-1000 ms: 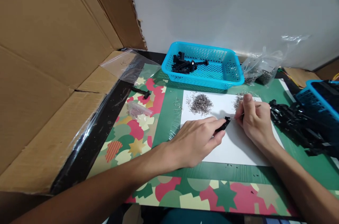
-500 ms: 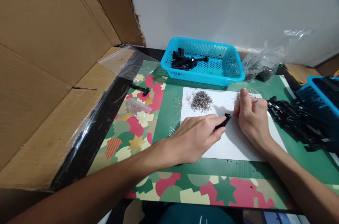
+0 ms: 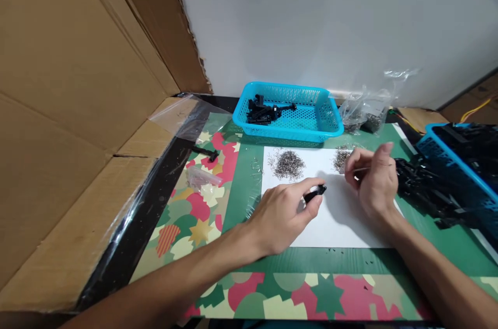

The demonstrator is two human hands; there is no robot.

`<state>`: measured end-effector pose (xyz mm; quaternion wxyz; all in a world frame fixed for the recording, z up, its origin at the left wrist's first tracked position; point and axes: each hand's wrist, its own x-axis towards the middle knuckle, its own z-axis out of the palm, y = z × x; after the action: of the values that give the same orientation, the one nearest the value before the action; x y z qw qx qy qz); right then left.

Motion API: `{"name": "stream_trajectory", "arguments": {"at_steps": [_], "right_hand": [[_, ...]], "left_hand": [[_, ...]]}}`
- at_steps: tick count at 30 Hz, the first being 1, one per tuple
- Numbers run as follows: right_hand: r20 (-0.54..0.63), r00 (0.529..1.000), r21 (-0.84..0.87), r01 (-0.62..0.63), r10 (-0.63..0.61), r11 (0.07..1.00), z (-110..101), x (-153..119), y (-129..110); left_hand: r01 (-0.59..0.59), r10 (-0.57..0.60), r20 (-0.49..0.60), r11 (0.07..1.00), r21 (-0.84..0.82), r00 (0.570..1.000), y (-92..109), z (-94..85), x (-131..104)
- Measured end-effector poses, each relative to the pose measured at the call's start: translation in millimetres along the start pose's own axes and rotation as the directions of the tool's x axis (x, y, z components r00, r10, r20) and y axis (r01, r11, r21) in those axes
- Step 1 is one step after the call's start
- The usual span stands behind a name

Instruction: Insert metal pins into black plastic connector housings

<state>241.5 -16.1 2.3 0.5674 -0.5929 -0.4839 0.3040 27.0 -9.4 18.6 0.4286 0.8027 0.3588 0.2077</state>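
Observation:
My left hand [image 3: 286,209] pinches a small black plastic part [image 3: 316,193] between thumb and fingers, above the white sheet [image 3: 330,230]. To its right, my right hand [image 3: 373,178] is closed round a thin metal tool [image 3: 361,169]; the fingers hide most of it, so its kind is unclear. A pile of tiny metal pieces [image 3: 288,164] lies on the sheet beyond my left hand. A second small metal pile [image 3: 341,159] is just behind my right fingers. The two hands are apart.
A blue basket [image 3: 288,134] with several black parts [image 3: 264,111] stands at the back. Clear bags [image 3: 369,111] sit beside it. On the right are a heap of black parts [image 3: 428,194] and another blue basket [image 3: 459,163]. Cardboard [image 3: 78,111] walls the left side.
My right hand has drawn away from the black part and turned, with its fingers curled. The left hand has tilted the part up a little. The camera view has shifted.

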Motion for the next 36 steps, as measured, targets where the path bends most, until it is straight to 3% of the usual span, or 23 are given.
{"name": "stream_trajectory", "arguments": {"at_steps": [4, 7, 10, 12, 15, 17, 25, 32, 36], "right_hand": [[0.039, 0.994, -0.010, 0.098, -0.098, 0.995, -7, 3, 9], [0.078, 0.979, -0.041, 0.192, -0.188, 0.981, -5, 5, 10], [0.198, 0.969, 0.005, 0.150, -0.148, 0.989, 2, 10, 3], [0.333, 0.940, -0.083, 0.107, -0.074, 0.991, 6, 16, -4], [0.518, 0.855, -0.369, 0.177, 0.044, 0.912, 13, 27, -12], [0.551, 0.828, -0.491, 0.221, 0.104, 0.843, 19, 33, -12], [0.480, 0.873, -0.554, 0.230, 0.082, 0.800, 34, 39, 3], [0.495, 0.866, -0.531, 0.241, 0.066, 0.813, 26, 32, 3], [0.457, 0.888, -0.520, 0.223, 0.048, 0.824, 15, 30, 1]], "left_hand": [[-0.050, 0.036, -0.148, 0.994, -0.093, 0.988, 1, -3.3, -1], [-0.099, 0.052, -0.293, 0.984, -0.149, 0.955, -2, -9.9, 3], [-0.102, -0.007, -0.432, 0.968, -0.229, 0.902, -8, -15.7, 9], [-0.096, -0.061, -0.472, 0.948, -0.302, 0.880, -12, -17.5, 12], [-0.087, -0.120, -0.475, 0.917, -0.390, 0.872, -16, -18.2, 14], [-0.083, -0.125, -0.474, 0.915, -0.394, 0.872, -16, -18.4, 14], [-0.038, -0.126, -0.414, 0.930, -0.366, 0.901, -12, -17.1, 7], [-0.027, -0.117, -0.363, 0.929, -0.368, 0.924, -10, -15.4, 5], [-0.018, -0.121, -0.347, 0.929, -0.371, 0.930, -12, -14.5, 6]]}}
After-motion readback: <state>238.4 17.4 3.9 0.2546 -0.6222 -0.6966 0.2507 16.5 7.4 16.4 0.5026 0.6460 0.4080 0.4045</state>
